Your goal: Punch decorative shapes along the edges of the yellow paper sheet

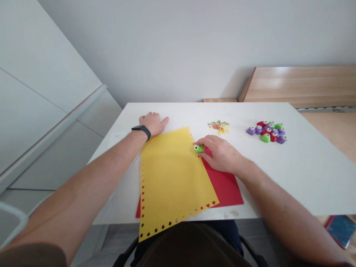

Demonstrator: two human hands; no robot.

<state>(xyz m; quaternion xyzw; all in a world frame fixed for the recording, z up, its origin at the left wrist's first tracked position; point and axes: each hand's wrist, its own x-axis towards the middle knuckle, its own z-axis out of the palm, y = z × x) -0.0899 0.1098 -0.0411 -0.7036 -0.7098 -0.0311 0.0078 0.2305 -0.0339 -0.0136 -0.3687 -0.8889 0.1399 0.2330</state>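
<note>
A yellow paper sheet (pixel 171 174) with punched stars and hearts along its edges lies on the white table (pixel 306 174), over a red sheet (pixel 225 185). My right hand (pixel 221 152) is closed on a small green paper punch (pixel 198 148) at the yellow sheet's right edge. My left hand (pixel 152 123), with a black wristband, rests flat with fingers stretched out on the table at the sheet's far left corner, pressing on it.
A small heap of punched paper bits (pixel 219 126) lies beyond my right hand. Several purple, red and green punches (pixel 267 131) sit in a pile at the right. A wooden bench (pixel 300 85) stands behind the table, a white cabinet (pixel 41 96) at the left.
</note>
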